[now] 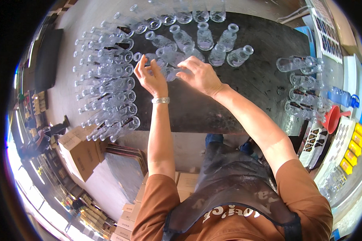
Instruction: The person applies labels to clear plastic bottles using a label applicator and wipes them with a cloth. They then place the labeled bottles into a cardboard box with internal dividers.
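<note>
From where I stand, the left hand [151,79] is half curled, fingers lifted, and the right hand [201,76] bends its fingers toward it; whether either one grips anything I can't tell, since their fingers overlap the glass. A clear bottle [171,75] sits between the two, right by the fingertips. Just beyond, a handful of loose bottles [205,38] stand spread out on the dark desk [257,96], spaced unevenly. Over on the left, packed rows [112,72] of the same bottles run along the edge, and more line the far side. By my reckoning the left side is the part already in order, while the middle ones are yet to be lined up. A smaller cluster [305,82] stands apart at the right end, near a blue plastic jug [342,97] and a red funnel [331,119]. Off to the left, below the desk, sits a cardboard box [78,154].
</note>
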A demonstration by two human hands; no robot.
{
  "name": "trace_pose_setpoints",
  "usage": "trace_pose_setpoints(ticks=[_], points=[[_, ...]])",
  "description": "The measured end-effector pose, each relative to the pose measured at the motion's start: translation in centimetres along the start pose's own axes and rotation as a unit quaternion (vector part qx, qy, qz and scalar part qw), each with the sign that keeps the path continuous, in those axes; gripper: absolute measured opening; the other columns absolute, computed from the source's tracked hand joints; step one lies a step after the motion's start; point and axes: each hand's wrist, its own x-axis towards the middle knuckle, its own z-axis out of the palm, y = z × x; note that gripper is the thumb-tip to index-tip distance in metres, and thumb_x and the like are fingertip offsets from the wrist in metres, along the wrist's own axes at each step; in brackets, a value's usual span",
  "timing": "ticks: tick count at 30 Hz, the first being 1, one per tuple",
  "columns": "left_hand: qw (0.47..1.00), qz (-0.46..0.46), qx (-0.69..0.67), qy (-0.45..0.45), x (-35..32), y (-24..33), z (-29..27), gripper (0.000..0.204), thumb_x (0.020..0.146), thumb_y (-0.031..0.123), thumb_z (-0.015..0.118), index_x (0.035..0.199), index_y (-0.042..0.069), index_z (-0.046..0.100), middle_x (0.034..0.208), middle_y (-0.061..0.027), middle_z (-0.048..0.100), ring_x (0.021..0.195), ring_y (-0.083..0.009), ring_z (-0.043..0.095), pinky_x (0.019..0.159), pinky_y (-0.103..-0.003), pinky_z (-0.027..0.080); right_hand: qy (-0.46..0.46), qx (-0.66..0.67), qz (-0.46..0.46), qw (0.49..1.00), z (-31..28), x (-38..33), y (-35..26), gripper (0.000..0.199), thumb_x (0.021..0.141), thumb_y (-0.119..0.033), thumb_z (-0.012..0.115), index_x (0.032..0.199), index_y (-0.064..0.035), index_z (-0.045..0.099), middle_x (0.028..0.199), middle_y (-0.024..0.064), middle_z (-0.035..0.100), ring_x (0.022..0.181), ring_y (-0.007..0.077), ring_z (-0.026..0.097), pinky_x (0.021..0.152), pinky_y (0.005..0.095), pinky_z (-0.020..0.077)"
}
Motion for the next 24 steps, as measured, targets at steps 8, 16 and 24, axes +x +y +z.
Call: trace_pose_setpoints(ticks=[8,16,24], points=[[0.967,0.172,0.187,0.016,0.8,0.5,-2.0,0.021,0.096,0.015,0.063,0.112,0.003,0.068,0.105,-0.0135,0.066,0.095,-0.0266,0.064,0.082,-0.039,0.053,0.081,-0.013,-0.063,0.995,-2.5,-1.4,0.9,0.028,0.085,-0.029,0.075,0.101,-0.0080,0.067,0.095,0.0100,0.067,0.093,0.0307,0.065,0.082,0.0416,0.0534],[0.972,0.230,0.042,-0.025,-4.7,15.9,-1.6,0.028,0.106,0.015,0.047,0.120,-0.003,0.063,0.119,-0.0175,0.065,0.110,-0.0321,0.062,0.096,-0.043,0.050,0.154,-0.059,-0.045,0.985,-16.7,-13.0,-4.4,0.032,0.082,-0.020,0.075,0.107,-0.0067,0.060,0.113,0.0107,0.060,0.108,0.0330,0.057,0.096,0.0469,0.0432],[0.814,0.334,-0.262,-0.397,-31.9,41.2,5.8,0.029,0.103,0.013,0.051,0.124,-0.006,0.057,0.124,-0.0197,0.060,0.103,-0.0308,0.066,0.091,-0.041,0.055,0.293,-0.207,0.246,0.900,-33.7,-49.7,-12.4,0.017,0.085,-0.016,0.069,0.100,-0.0102,0.066,0.104,0.0068,0.068,0.097,0.0295,0.065,0.086,0.0415,0.0523]])
